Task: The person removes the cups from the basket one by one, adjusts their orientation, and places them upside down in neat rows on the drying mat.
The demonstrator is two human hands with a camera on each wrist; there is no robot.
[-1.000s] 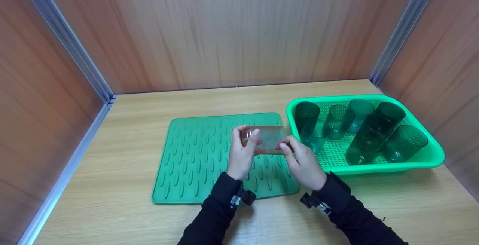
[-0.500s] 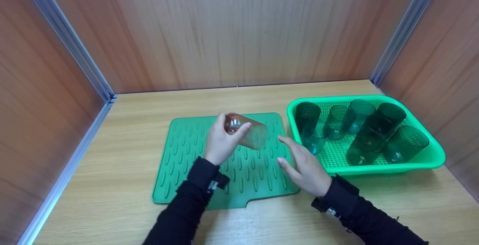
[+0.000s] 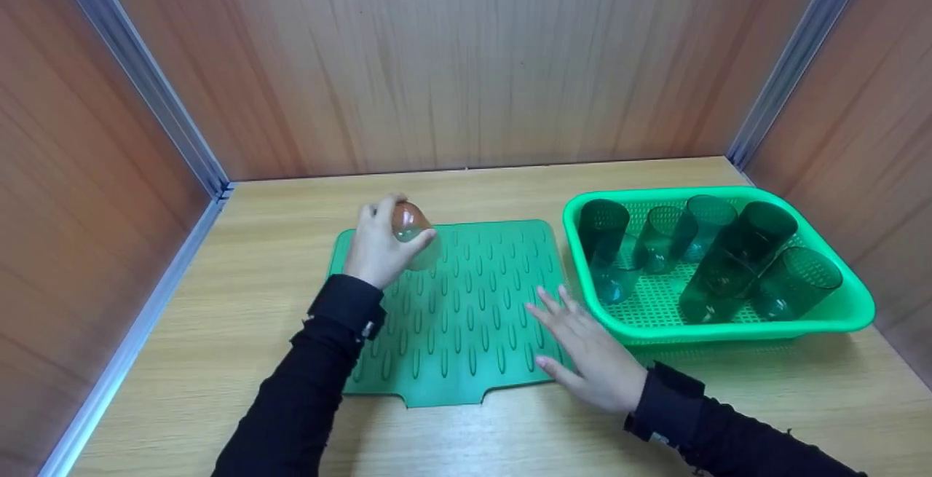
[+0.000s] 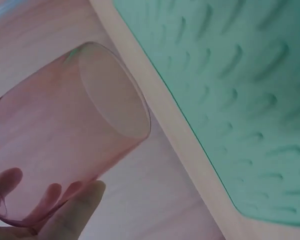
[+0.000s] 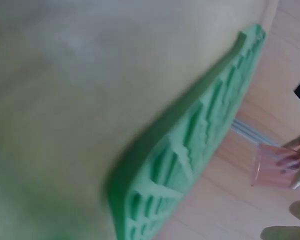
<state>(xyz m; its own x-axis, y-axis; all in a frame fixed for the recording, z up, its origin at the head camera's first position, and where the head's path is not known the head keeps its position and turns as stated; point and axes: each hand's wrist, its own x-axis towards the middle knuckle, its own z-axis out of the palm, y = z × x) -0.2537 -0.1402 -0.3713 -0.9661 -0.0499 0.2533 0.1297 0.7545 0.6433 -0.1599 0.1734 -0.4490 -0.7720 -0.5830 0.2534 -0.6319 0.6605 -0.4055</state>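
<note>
My left hand [image 3: 382, 250] grips a clear pinkish drinking glass [image 3: 411, 222] around its base end, thumb on the near side. In the head view the glass is tilted mouth downward over the far left part of a green ridged drying mat [image 3: 466, 382]. The left wrist view shows the glass [image 4: 60, 115] with its round mouth pointing toward the mat [image 4: 215, 100]. Over the mat's right front edge, my right hand [image 3: 591, 360] holds nothing, its fingers spread. The right wrist view catches the glass [image 5: 272, 167] beyond the mat's edge.
A bright green plastic basket [image 3: 728, 333] stands right of the mat. Several dark-looking drinking glasses [image 3: 662, 237] lean and stand in it. Wood-grain panels [image 3: 466, 62] enclose the wooden table [image 3: 182, 389] at the back and both sides.
The right hand has let go of the glass and drawn back toward the front right, its fingers spreading. The left hand has carried the glass left and away, tipping its mouth downward.
</note>
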